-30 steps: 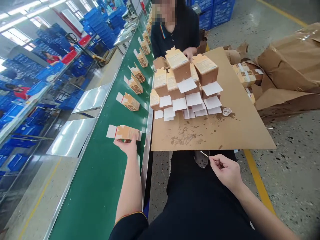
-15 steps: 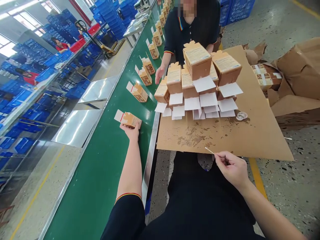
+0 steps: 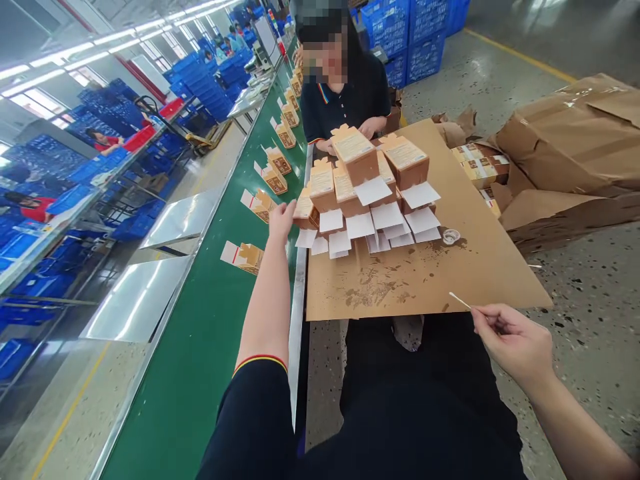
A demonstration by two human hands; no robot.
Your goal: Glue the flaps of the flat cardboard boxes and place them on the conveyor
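Observation:
My left hand [image 3: 281,221] reaches over the belt's edge to a brown carton [image 3: 306,208] at the left end of the pile. Its fingers are closed at that carton's left side; the exact grip is partly hidden. Just below on the green belt stands another carton [image 3: 249,258], its white flap open. In my right hand [image 3: 515,337], thumb and fingers pinch a thin white cotton swab [image 3: 460,300], its tip pointing left over the cardboard's front edge. Stacked cartons [image 3: 356,157] with white flaps hanging toward me make up the pile.
The green conveyor belt [image 3: 165,393] runs along the left with several cartons in a row. A co-worker [image 3: 345,100] stands behind the pile. A clear round lid-like thing [image 3: 451,236] lies on the stained cardboard sheet [image 3: 480,267]. Torn brown packaging [image 3: 565,147] sits at right.
My left hand has let go of the carton on the belt and moved up and right to the pile. The co-worker's hand has drawn back from the belt. My right hand still holds the swab.

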